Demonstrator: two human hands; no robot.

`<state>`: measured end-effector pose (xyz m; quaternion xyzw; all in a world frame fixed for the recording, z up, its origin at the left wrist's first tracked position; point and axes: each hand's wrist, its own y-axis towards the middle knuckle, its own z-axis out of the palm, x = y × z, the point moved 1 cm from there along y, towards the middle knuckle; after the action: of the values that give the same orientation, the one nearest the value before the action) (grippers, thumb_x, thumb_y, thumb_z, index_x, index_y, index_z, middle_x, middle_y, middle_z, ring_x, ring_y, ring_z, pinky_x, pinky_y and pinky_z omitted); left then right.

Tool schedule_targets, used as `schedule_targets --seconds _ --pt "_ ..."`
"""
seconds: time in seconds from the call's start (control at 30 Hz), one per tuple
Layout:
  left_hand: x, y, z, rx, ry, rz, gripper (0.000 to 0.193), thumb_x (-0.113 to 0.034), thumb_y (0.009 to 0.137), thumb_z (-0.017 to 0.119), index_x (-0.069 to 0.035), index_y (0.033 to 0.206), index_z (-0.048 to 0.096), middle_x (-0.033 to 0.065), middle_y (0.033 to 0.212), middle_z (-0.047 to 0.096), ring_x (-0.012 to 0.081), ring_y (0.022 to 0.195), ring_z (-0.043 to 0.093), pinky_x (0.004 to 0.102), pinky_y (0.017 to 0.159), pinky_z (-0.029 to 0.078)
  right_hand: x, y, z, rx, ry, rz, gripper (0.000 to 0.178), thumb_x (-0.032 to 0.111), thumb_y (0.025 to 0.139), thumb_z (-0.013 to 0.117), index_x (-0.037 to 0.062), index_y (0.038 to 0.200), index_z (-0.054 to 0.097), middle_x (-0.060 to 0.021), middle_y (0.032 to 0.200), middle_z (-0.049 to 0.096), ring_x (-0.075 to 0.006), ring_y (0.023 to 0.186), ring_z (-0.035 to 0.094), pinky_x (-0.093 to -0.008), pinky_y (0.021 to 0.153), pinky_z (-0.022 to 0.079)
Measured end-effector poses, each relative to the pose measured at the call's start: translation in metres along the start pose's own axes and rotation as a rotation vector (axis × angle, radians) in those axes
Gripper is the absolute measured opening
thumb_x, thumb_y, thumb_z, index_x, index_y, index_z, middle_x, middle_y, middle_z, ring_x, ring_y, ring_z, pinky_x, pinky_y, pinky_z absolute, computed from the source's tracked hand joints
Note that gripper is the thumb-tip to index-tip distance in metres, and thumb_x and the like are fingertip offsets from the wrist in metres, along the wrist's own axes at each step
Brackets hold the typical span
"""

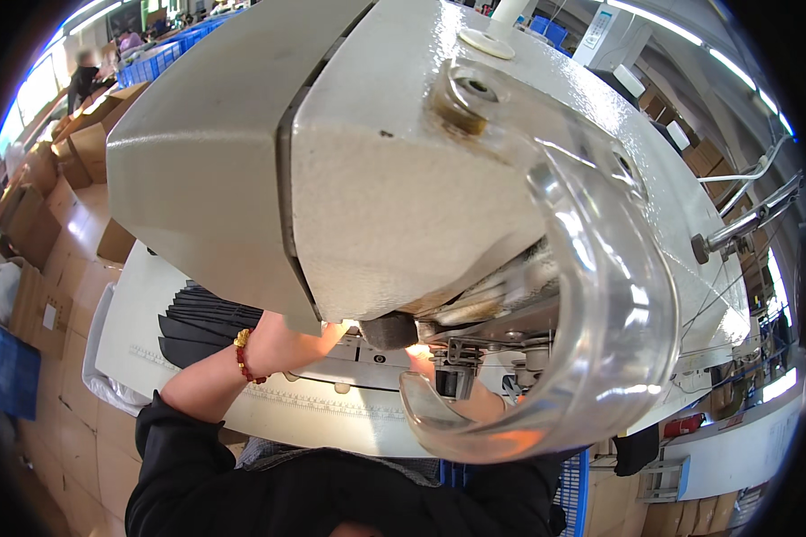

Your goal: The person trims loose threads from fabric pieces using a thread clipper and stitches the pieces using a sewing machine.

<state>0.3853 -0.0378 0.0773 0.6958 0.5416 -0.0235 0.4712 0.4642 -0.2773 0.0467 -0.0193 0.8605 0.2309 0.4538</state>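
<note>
Clear guard (611,295) on sewing machine (376,197), 2 hands (294,345) (479,403) beneath, openness and grip unclear, black fabric (201,318) at left

Black sleeves (177,458), red beaded bracelet (241,360)

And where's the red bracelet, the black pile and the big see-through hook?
Red bracelet (244,359), head view: on its beads.
Black pile (203,322), head view: middle of the stacked pieces.
Big see-through hook (643,304), head view: right side of its curve.
</note>
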Motion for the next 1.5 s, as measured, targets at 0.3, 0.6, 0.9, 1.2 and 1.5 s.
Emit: schedule_targets --seconds 0.3,0.6,0.9,1.2,1.5 --pt "-0.015 0.012 -0.011 -0.052 -0.074 0.06 0.03 -0.001 0.073 0.063 0.003 0.103 0.059 0.0146 0.099 0.06 0.0292 0.088 0.058 0.0347 0.077 0.047 0.004 -0.001 0.005 -0.019 0.282 0.307 0.022 0.005 0.076 0.06 0.007 0.096 0.068 -0.0066 0.086 0.064 -0.0175 0.08 0.063 -0.0406 0.078 0.051" --pt "0.099 0.009 -0.041 0.101 -0.311 0.047 0.041 -0.004 0.075 0.072 0.0 0.113 0.057 0.0111 0.11 0.061 0.0254 0.102 0.057 0.0357 0.086 0.046 -0.004 0.023 -0.009 -0.073 0.341 0.537 0.018 0.002 0.071 0.06 0.0068 0.088 0.066 -0.0092 0.084 0.064 -0.0226 0.073 0.06 -0.0415 0.076 0.048" --pt "0.036 -0.009 -0.16 -0.025 0.73 -0.162 0.027 -0.011 0.073 0.072 -0.006 0.094 0.054 0.0107 0.075 0.06 0.0301 0.081 0.06 0.0519 0.11 0.027 -0.048 0.011 -0.067 -0.314 0.613 0.777 0.012 -0.012 0.075 0.053 -0.0039 0.081 0.059 -0.016 0.08 0.063 -0.029 0.064 0.061 -0.0306 0.055 0.044" --pt "0.16 -0.061 -0.16 0.224 0.967 -0.352 0.023 -0.02 0.082 0.065 -0.01 0.098 0.052 0.014 0.07 0.063 0.0328 0.075 0.064 0.0472 0.093 0.041 -0.013 -0.048 -0.07 -0.169 0.887 1.16 0.019 -0.009 0.082 0.048 -0.0039 0.091 0.064 -0.0138 0.083 0.064 -0.0178 0.064 0.061 -0.0257 0.059 0.049" --pt "0.268 -0.047 -0.185 0.599 1.211 -0.453 0.046 -0.023 0.09 0.047 -0.015 0.135 0.048 0.0112 0.143 0.04 0.0326 0.132 0.035 0.0668 0.097 0.025 0.032 -0.125 -0.09 0.036 0.735 1.626 0.014 -0.005 0.082 0.054 0.0002 0.089 0.064 -0.0134 0.081 0.063 -0.0242 0.069 0.064 -0.0289 0.063 0.05"
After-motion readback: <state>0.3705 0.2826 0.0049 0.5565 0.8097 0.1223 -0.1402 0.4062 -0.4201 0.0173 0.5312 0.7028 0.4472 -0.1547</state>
